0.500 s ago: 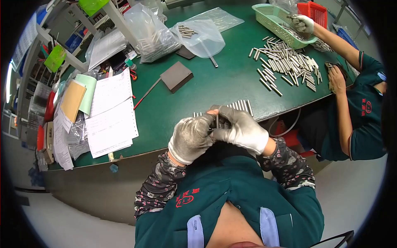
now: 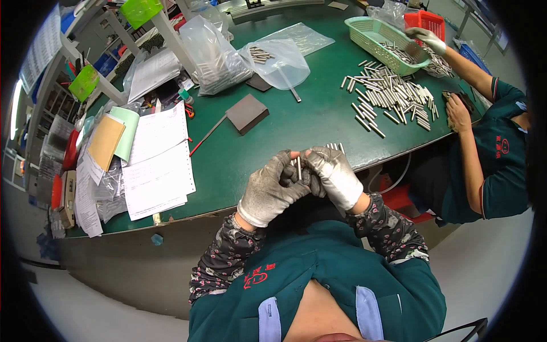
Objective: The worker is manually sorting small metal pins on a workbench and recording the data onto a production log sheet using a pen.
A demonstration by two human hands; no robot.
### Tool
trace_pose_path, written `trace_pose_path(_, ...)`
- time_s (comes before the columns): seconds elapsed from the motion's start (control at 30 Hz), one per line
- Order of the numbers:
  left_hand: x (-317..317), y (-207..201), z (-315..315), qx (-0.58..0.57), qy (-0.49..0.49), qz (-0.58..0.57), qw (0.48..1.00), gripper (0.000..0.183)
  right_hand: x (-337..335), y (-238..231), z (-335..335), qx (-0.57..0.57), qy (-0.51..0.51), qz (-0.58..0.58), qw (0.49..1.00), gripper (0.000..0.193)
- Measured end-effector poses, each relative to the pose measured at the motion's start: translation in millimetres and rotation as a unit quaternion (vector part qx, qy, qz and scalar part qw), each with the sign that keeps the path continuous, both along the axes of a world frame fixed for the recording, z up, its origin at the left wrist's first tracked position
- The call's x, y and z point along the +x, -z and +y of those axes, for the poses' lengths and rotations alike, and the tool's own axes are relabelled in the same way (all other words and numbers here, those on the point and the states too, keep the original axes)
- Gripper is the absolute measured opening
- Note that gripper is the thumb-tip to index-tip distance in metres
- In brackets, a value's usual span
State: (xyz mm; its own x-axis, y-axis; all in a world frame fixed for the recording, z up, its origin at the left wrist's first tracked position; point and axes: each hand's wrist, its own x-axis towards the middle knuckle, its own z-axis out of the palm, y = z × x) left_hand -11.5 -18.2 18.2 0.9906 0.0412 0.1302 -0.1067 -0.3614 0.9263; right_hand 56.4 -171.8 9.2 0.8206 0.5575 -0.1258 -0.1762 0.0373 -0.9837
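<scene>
In front of my chest, at the table's near edge, my two gloved hands meet. A short silvery metal pin (image 2: 299,169) stands upright between them. My left hand (image 2: 265,192), in a grey-stained white glove, has its thumb and fingers closed around the pin. Curled against the pin from the other side is my right hand (image 2: 336,178), its fingers closed and partly hidden. Just beyond the right hand, the ends of a row of similar pins (image 2: 336,146) show on the table; my hands cover the rest.
Loose metal pins (image 2: 393,94) lie piled on the green table (image 2: 307,122) to the right. Behind them stands a pale green basket (image 2: 364,43). A co-worker's gloved hand (image 2: 430,40) is near a red basket (image 2: 427,23). A dark block (image 2: 247,113), bags (image 2: 211,57) and papers (image 2: 154,185) lie left.
My left hand has opened out slightly and the pin between my hands shows more clearly. My right hand has shifted a little left. The co-worker's gloved hand has moved towards the red basket.
</scene>
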Motion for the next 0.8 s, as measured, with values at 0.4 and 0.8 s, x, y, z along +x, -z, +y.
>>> trace_pose_path(0.4,-4.9,20.6,-2.2,-0.024,0.0,-0.111,0.993,0.052,-7.7,-0.7,9.3,-0.015,0.009,-0.115,0.993,0.033)
trace_pose_path(0.8,-2.6,17.4,-5.1,-0.244,-0.017,0.084,0.966,0.044,1.8,9.9,6.9,-0.049,-0.016,-0.19,0.98,0.03)
